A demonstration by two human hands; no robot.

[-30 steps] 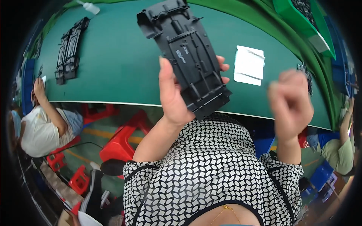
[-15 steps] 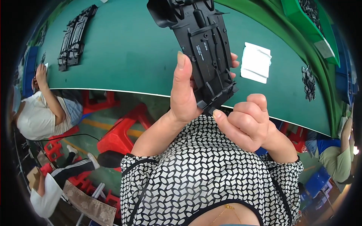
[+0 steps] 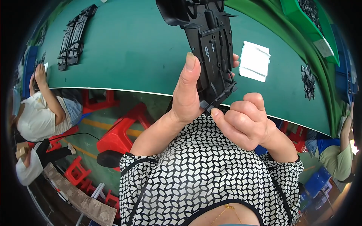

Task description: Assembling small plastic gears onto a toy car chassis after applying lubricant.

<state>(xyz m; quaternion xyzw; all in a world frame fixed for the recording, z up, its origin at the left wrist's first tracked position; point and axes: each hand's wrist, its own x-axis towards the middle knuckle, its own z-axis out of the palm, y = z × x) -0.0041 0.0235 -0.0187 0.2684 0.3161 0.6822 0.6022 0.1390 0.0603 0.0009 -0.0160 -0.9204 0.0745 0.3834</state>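
Observation:
A long black plastic model car chassis [image 3: 213, 49] stands tilted up in front of me, its ribbed underside with small white print facing me. My left hand [image 3: 186, 84] holds it: the thumb lies along its left edge, and fingertips show past its right edge. At the chassis's near end, the thumb tip of my right hand [image 3: 243, 122] presses against a small black part at the corner. The other fingers of that hand are curled in; whatever lies behind the thumb is hidden. The far end of the chassis is cut off by the top of the view.
On the green table [image 3: 124, 49] lie more black chassis [image 3: 73, 41] at left, a white tray-like piece [image 3: 255, 61] and a cluster of small black parts [image 3: 308, 82] at right. A green bin [image 3: 320, 41] stands far right. Co-workers sit at both sides; red stools [image 3: 122, 128] stand below.
The chassis and my left hand have shifted slightly right, and the chassis has tipped a little. My right thumb stays at its near end. A person at lower left has moved further left.

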